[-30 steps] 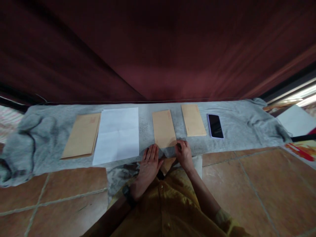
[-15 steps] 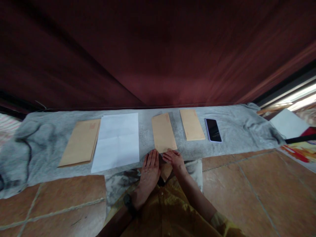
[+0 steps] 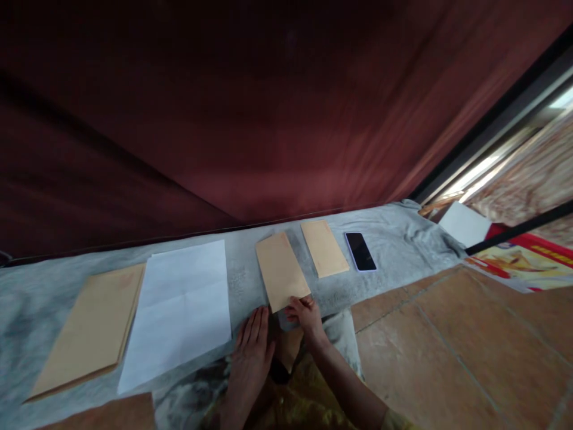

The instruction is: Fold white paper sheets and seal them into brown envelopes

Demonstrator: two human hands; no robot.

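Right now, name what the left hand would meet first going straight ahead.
Likely the middle envelope, whose left edge lies just ahead of the left hand; the exact gap is unclear.

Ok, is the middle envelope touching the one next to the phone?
Apart: the head view shows a strip of grey cloth between the middle envelope and the rightmost envelope, beside the phone.

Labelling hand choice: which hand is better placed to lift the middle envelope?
Likely the right hand: its fingers curl at the near edge of the middle envelope; the left hand lies flat beside it.
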